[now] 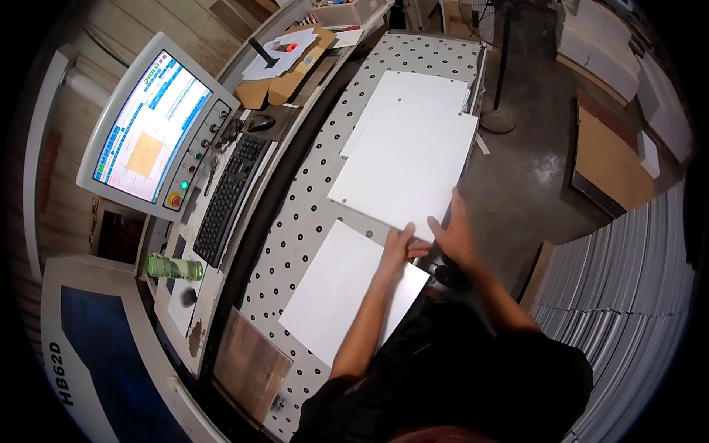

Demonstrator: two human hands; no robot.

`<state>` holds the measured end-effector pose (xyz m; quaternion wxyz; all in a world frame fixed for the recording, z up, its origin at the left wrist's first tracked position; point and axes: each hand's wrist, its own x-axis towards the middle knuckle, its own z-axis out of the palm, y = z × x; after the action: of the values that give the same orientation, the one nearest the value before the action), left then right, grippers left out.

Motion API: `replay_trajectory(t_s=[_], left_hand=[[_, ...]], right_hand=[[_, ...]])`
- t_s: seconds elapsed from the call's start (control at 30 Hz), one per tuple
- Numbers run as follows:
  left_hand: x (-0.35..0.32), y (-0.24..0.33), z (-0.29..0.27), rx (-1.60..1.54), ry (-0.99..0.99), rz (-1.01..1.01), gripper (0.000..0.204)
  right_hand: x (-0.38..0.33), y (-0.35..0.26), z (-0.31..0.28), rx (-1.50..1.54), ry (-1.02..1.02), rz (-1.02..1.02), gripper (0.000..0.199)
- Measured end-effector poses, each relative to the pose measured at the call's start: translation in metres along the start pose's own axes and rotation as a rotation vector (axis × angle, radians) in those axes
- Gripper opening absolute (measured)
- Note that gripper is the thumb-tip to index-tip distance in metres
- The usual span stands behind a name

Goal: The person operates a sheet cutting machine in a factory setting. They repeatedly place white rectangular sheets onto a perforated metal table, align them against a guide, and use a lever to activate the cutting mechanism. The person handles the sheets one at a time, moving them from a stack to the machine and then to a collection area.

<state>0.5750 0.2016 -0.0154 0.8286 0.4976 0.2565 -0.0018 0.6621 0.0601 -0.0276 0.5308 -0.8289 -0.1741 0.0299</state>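
Note:
A white panel (406,159) with small holes near its corners lies on the dotted grey machine table (303,199). My left hand (401,251) is at the panel's near edge, its fingers curled against it. My right hand (454,235) is at the near right corner, thumb by the near edge and fingers along the right side. Beyond, partly covered by this panel, lies another white panel (421,87). A separate white panel (332,288) rests nearer, partly under my left forearm.
To the left stand a lit monitor (151,129), a black keyboard (233,199), a mouse (261,122) and a green bottle (173,267). A brown board (251,362) lies near left. Stacked panels (620,295) stand at right, with a fan stand (502,66) beyond.

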Motion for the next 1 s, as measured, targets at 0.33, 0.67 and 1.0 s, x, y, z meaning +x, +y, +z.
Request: replay_trajectory(t_s=[0.33,0.67,1.0], left_hand=[[-0.074,0.02,-0.05,0.442,0.155,0.303,0.041],[-0.234,-0.024,-0.186,0.832,1.115,0.426,0.034],[-0.401,-0.121,-0.328,1.171,1.634,-0.293,0.089]], right_hand=[[0.08,0.054,0.039,-0.068,0.191,-0.079,0.086],[0.119,0.04,0.061,-0.165,0.243,0.029,0.08],[0.047,-0.011,0.061,-0.174,0.198,-0.344,0.059]])
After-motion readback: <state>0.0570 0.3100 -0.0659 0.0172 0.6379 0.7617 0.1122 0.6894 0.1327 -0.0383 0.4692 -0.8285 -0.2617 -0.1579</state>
